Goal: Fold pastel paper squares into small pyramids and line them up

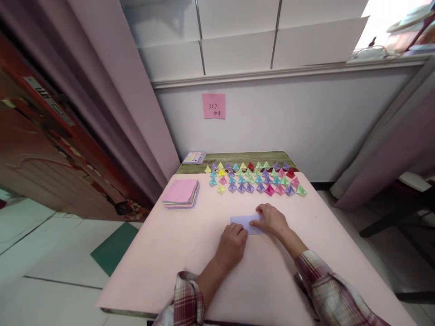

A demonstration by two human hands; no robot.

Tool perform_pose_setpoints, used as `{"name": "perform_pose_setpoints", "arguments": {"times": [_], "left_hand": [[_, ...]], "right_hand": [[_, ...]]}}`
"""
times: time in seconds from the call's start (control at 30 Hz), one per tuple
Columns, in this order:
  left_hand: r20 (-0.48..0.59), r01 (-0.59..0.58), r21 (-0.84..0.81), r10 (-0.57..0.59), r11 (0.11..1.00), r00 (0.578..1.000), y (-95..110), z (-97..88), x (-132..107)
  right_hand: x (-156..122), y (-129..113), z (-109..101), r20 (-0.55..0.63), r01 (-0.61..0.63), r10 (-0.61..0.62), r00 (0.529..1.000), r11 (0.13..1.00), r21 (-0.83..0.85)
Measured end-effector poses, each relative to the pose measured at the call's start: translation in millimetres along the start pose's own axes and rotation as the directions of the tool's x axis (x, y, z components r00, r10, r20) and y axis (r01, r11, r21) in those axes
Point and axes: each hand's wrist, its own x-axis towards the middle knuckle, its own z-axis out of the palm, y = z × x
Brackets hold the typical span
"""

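Note:
A folded pale lilac sheet of paper [245,223] lies on the pink table cover [170,253]. My left hand [232,246] has its fingers curled, the tips pressing the sheet's near left edge. My right hand [272,219] rests flat on the sheet's right part, fingers closed together and pressing it down. Beyond the hands, several small folded paper shapes [256,179] in many colours stand in rows. A stack of coloured square papers [181,193], pink on top, lies at the left.
A small printed packet [194,157] lies at the table's far left corner on the wood-pattern top [238,157]. A pink note [214,106] is stuck on the white wall. A red door [37,149] stands at left, a curtain and chair at right.

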Motion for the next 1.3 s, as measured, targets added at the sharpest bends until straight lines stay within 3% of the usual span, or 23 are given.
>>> {"name": "perform_pose_setpoints", "arguments": {"times": [0.13,0.27,0.37,0.43,0.53,0.6,0.63,0.67,0.73,0.8,0.87,0.97,1.07,1.2,1.3], "left_hand": [[0.0,0.002,0.008,-0.002,1.0,1.0,1,-0.8,-1],[-0.022,-0.001,-0.004,0.001,1.0,1.0,1,-1.2,0],[-0.057,-0.003,-0.047,0.0,0.999,0.998,0,-1.7,-1],[-0.132,0.002,-0.113,-0.017,0.994,0.991,-2,-2.5,-1],[-0.258,0.088,-0.327,-0.178,0.941,0.949,-6,-3.9,-1],[-0.222,0.215,-0.553,-0.391,0.805,0.893,-6,-3.6,2],[-0.15,0.281,-0.679,-0.503,0.678,0.851,-5,-2.8,5],[-0.048,0.33,-0.792,-0.591,0.514,0.806,-3,-1.5,9],[0.185,0.336,-0.935,-0.658,0.111,0.73,4,2.0,20],[0.312,0.268,-0.949,-0.616,-0.165,0.723,12,6.3,30],[0.335,0.207,-0.941,-0.637,-0.269,0.694,16,10.3,38],[0.332,0.14,-0.939,-0.72,-0.315,0.609,14,14.1,42],[0.372,0.107,-0.918,-0.738,-0.381,0.562,6,13.9,40],[0.379,0.101,-0.913,-0.732,-0.394,0.566,3,11.4,37],[0.363,0.127,-0.923,-0.716,-0.362,0.596,6,10.9,36]], "right_hand": [[16,-18,-6,0.133,-0.071,0.089,0.987,0.988,-0.138],[10,-14,-6,0.139,-0.077,0.087,0.986,0.994,-0.079],[-3,-4,-3,0.073,-0.029,0.021,0.997,0.992,0.122],[-12,0,3,-0.014,0.0,0.005,1.0,0.937,0.349],[-21,-2,18,-0.133,-0.012,0.159,0.978,0.687,0.727],[-22,-8,29,-0.102,-0.022,0.262,0.96,0.433,0.901],[-22,-11,34,-0.076,-0.014,0.277,0.958,0.309,0.951],[-21,-15,39,-0.063,0.0,0.284,0.957,0.218,0.976],[-21,-22,46,-0.064,0.032,0.245,0.967,0.133,0.991],[-22,-27,48,-0.072,0.046,0.196,0.978,0.134,0.99],[-24,-27,45,-0.075,0.04,0.171,0.982,0.196,0.98],[-29,-21,35,-0.086,0.048,0.111,0.99,0.304,0.951],[-29,-11,30,-0.122,0.126,-0.032,0.992,0.309,0.943],[-24,-1,37,-0.18,0.239,-0.17,0.969,0.455,0.858],[-21,1,43,-0.207,0.275,-0.19,0.96,0.491,0.827]]}}
